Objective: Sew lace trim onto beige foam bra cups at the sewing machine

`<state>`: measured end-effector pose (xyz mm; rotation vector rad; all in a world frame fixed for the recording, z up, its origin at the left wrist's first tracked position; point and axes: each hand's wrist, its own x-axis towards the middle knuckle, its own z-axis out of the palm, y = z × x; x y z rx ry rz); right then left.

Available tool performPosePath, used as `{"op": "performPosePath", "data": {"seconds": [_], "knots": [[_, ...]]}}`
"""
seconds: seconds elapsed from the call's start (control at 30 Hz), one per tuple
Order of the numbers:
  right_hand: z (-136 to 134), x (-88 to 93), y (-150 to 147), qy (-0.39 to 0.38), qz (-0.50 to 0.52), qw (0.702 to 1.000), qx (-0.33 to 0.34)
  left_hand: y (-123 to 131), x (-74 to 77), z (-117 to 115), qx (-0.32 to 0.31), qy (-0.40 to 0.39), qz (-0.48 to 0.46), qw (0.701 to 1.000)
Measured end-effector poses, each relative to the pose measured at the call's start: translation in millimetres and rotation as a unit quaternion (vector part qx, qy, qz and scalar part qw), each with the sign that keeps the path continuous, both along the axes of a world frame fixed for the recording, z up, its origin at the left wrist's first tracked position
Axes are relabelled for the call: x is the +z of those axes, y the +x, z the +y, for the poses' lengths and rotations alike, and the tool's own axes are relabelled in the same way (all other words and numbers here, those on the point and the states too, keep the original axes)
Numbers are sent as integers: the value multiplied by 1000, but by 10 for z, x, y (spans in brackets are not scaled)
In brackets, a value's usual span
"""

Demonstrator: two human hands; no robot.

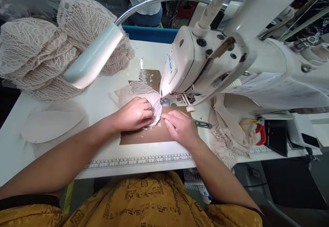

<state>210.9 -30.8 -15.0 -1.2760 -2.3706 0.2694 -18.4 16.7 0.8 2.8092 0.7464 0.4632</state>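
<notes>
Lace piece [157,113] under sewing machine [183,61]; left hand [134,114] grip clamped on it, right hand [182,127] at its edge (can't tell if pinching). Guide curve flat, fingers clear.

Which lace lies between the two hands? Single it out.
The small lace piece at the sewing machine, between left hand and right hand. The lace pile sits far left; the crumpled lace lies to the right.

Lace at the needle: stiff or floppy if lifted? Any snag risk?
Probably floppy: the lace curves between the left hand and right hand. Likely light, since it looks thin and openwork. It might snag if pulled, as it runs up to the machine's needle area.
</notes>
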Motion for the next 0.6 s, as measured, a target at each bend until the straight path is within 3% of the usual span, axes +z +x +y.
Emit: {"op": "performPosePath", "data": {"seconds": [0.23,0.47,0.6], "knots": [[-17,5,-27,17,-64,996,61,-1,-31,-12,-8,-12,4,1000],[-17,-2,-24,41,-91,992,78,22,-16,-31,93,-20,15,995],[-17,-5,-25,46,-98,991,73,46,-26,-29,111,-45,21,993]]}}
